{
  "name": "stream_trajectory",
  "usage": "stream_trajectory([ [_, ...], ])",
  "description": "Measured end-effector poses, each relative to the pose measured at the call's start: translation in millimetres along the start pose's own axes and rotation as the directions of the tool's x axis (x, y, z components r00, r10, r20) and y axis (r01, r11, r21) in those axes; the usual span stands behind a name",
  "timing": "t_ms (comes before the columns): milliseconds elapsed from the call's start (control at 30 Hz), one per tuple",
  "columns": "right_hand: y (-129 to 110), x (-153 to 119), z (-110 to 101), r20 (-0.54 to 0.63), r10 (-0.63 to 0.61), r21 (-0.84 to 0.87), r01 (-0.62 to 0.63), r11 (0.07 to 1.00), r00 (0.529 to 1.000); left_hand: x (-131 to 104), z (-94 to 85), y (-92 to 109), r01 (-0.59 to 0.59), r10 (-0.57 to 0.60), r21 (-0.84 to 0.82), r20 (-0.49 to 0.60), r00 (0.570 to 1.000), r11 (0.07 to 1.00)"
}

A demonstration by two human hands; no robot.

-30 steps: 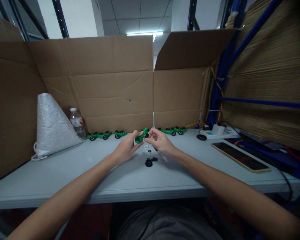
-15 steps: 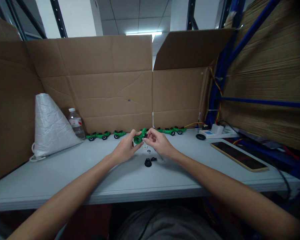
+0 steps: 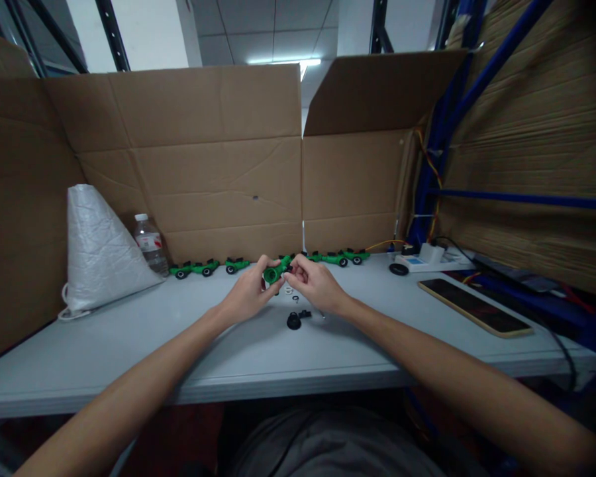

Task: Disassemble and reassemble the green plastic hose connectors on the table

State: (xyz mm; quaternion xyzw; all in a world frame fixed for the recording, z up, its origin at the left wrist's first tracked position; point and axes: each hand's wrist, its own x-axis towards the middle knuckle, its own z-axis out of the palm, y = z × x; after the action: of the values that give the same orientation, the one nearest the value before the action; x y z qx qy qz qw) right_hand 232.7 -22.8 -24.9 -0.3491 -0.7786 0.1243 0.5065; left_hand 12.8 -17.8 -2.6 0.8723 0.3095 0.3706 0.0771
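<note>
My left hand (image 3: 248, 295) grips a green toy car body (image 3: 273, 273) above the table, its round open end facing me. On the body's right side, my right hand (image 3: 320, 286) is closed in a pinch at a small black part (image 3: 289, 268), mostly hidden by the fingertips. Below the hands lie a white ring (image 3: 289, 290) and a small dark ring (image 3: 295, 298). Closer to me are a round black piece (image 3: 293, 322) and a small black piece (image 3: 305, 313) touching or just beside it. A thin metal tip (image 3: 322, 315) shows under my right hand.
Green toy cars with black wheels (image 3: 191, 269) line the back of the white table (image 3: 218, 377). At left stand a silvery bag (image 3: 102, 255) and a water bottle (image 3: 149, 244). On the right are a black disc (image 3: 398, 269), a power strip (image 3: 422, 264) and a phone (image 3: 471, 307).
The view has shifted very slightly. Both hands stay together at the green body, which has turned or tilted a little; the loose parts on the table lie as before.
</note>
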Motion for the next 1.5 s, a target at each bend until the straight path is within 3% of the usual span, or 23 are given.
stream_trajectory([
  [700,1.5,0.8,-0.4,0.012,-0.041,-0.12,0.042,0.992,0.999,-0.4,-1.0,2.6,0.029,-0.029,-0.026,0.002,1.0,0.999],
  [1500,3.9,0.4,-0.8,0.032,-0.052,-0.148,0.056,0.987,0.998,0.2,-0.3,-1.9,-0.033,0.033,0.002,0.005,0.999,0.999],
])
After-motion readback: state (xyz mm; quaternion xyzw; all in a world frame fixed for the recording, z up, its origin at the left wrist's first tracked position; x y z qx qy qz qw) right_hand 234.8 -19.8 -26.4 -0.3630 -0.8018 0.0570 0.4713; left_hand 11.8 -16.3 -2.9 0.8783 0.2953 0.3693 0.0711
